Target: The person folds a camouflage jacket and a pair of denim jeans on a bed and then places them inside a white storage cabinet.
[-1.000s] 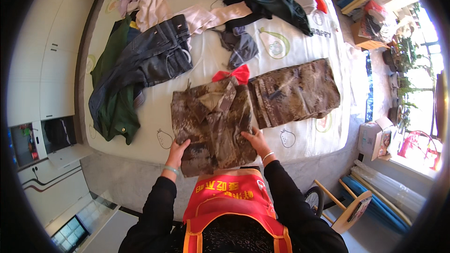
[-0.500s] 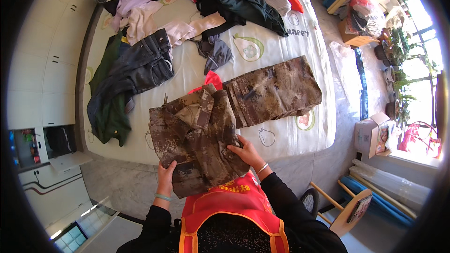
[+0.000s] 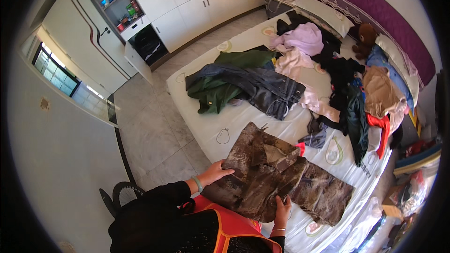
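A folded brown camouflage jacket (image 3: pixel 253 178), collar side facing the bed, is held between both my hands in front of me. My left hand (image 3: pixel 216 172) grips its left edge, thumb on top. On its right side my right hand (image 3: pixel 282 210) pinches the cloth near a button. Just beyond the jacket, on the bed to its right, lies a folded camouflage garment (image 3: pixel 323 192), partly covered by the jacket. A small bit of red cloth (image 3: pixel 301 148) shows behind the collar.
The bed (image 3: pixel 201 133) bears dark jeans (image 3: pixel 269 91), a green garment (image 3: pixel 211 96), a grey cloth (image 3: pixel 315 133) and a heap of mixed clothes (image 3: pixel 347 75). White cabinets (image 3: pixel 187 0) line the far wall; one low door (image 3: pixel 138 61) stands ajar. A wheel (image 3: pixel 126 192) is at lower left.
My view has swung left, bringing the cabinets, door and headboard into sight. Both hands still hold the jacket, which appears turned with my body; the folded garment stays on the bed.
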A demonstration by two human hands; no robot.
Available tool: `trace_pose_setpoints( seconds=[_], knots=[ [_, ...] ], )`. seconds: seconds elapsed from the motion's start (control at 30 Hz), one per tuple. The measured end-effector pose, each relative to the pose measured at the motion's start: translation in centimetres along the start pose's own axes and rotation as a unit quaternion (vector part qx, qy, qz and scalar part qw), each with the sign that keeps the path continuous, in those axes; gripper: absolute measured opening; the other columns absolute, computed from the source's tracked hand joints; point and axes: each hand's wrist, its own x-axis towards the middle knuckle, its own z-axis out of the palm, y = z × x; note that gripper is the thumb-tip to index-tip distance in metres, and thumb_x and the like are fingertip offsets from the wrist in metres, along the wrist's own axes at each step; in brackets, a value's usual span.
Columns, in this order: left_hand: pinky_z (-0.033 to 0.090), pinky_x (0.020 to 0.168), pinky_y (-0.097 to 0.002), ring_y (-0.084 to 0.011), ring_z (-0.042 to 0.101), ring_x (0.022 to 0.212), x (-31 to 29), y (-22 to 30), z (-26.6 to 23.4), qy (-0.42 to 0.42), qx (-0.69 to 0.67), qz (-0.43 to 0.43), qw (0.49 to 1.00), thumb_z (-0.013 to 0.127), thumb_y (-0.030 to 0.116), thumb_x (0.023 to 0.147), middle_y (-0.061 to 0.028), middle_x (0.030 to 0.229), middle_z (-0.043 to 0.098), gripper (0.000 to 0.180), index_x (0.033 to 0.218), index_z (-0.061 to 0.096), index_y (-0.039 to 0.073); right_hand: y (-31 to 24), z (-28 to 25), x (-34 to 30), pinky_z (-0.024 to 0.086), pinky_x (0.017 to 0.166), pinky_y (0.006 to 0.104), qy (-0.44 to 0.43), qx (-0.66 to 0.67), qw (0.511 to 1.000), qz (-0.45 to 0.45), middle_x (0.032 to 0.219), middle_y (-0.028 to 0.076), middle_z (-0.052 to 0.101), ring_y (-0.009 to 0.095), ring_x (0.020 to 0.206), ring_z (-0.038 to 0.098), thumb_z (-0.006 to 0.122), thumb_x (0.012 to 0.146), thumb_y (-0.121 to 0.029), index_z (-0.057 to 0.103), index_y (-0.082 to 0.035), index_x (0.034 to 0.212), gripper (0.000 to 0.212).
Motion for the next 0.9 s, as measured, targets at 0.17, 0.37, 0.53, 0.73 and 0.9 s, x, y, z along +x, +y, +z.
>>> trace_pose_setpoints(
  seconds=[0.17,0.37,0.53,0.73,0.9],
  knots=[
    [0.041,0.086,-0.0283,-0.0144,0.052,0.098,1.7,-2.6,-2.1,0.023,0.064,0.057,0.996,0.069,0.027,0.079,-0.0078,0.11,0.058,0.055,0.119,0.048,-0.005,-1.7,2.2,0.0,0.042,0.082,0.025,-0.032,0.038,0.998,-0.027,0.105,0.006,0.06,0.015,0.093,0.054,0.062,0.083,-0.012,0.052,0.004,0.115,0.037],
    [0.038,0.093,-0.0318,-0.0215,0.05,0.107,8.1,-3.2,-1.7,-0.037,0.189,0.005,0.981,0.067,0.026,0.079,-0.0164,0.118,0.054,0.058,0.121,0.045,-0.007,7.8,0.4,6.9,0.04,0.09,0.0268,0.022,-0.029,0.997,-0.061,0.118,0.014,0.054,0.016,0.105,0.05,0.063,0.084,-0.02,0.041,0.006,0.128,0.055],
    [0.038,0.099,-0.0382,-0.0304,0.028,0.131,15.3,-14.8,-1.5,-0.012,0.348,-0.042,0.936,0.059,0.024,0.086,-0.0238,0.14,0.027,0.074,0.14,0.013,0.0,20.2,-4.1,8.4,0.044,0.089,0.0323,0.094,-0.061,0.988,0.105,0.121,0.023,0.051,0.026,0.111,0.052,0.065,0.082,-0.032,0.033,0.005,0.132,0.07],
    [0.043,0.093,-0.0376,-0.0283,0.047,0.116,14.5,-8.7,19.3,-0.302,0.25,0.01,0.92,0.06,0.019,0.086,-0.0209,0.124,0.047,0.057,0.132,0.034,-0.001,21.1,-13.5,4.0,0.042,0.079,0.0358,0.285,0.205,0.907,0.232,0.118,0.009,0.051,0.022,0.106,0.051,0.063,0.082,-0.041,0.031,-0.002,0.135,0.073],
    [0.034,0.101,-0.041,-0.0346,0.033,0.126,15.8,-16.5,28.2,-0.239,0.232,-0.103,0.937,0.069,0.025,0.078,-0.0249,0.139,0.026,0.084,0.138,0.017,-0.003,21.9,-21.2,4.9,0.04,0.083,0.0375,0.381,0.321,0.855,0.144,0.12,0.007,0.049,0.022,0.108,0.049,0.061,0.082,-0.045,0.041,-0.011,0.127,0.061]
  ],
)
